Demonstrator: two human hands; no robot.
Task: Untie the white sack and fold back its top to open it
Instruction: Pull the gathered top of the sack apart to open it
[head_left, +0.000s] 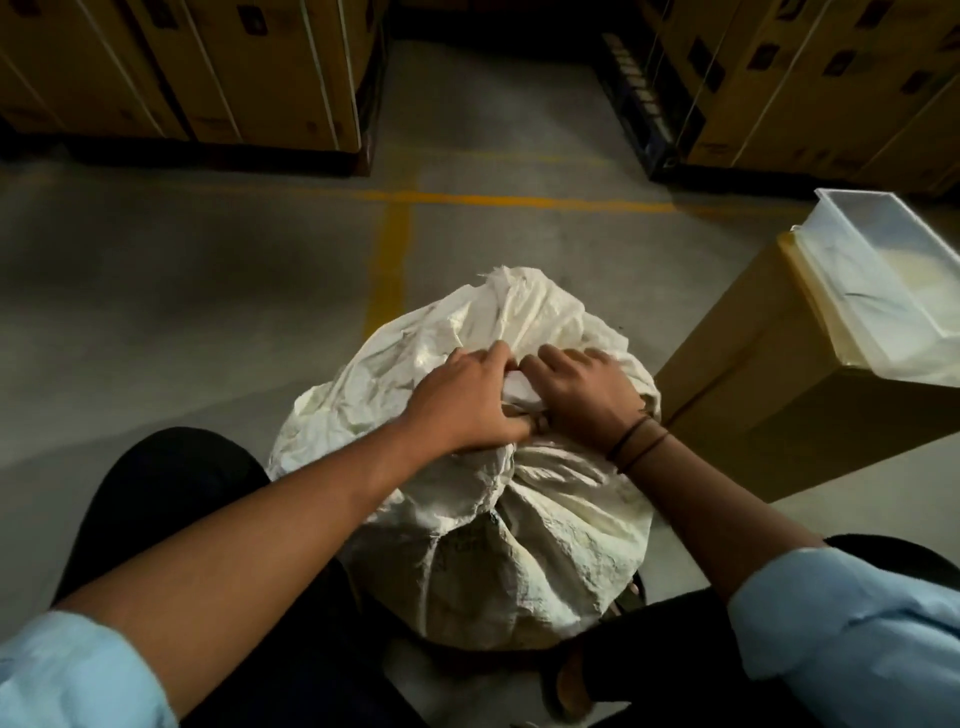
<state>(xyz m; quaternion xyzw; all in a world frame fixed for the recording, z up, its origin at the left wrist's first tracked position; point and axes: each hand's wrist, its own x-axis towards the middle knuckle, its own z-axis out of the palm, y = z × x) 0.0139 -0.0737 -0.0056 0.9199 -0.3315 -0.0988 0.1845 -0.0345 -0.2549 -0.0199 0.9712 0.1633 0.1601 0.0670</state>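
Observation:
A bulging white woven sack (545, 545) stands on the concrete floor between my knees. Its neck is gathered tight at the middle, and the loose crumpled top (524, 312) spreads out beyond it. My left hand (467, 400) and my right hand (584, 397) sit side by side on the gathered neck, fingers curled into the cloth. Between them a small white bit of the tie or cloth (519, 389) shows. The knot itself is hidden under my fingers.
A tall cardboard box (769, 415) stands just right of the sack with a clear plastic tub (893, 291) on top. Pallets of strapped cartons (208, 67) line the far left and far right (831, 88). Yellow floor lines (389, 249) cross ahead.

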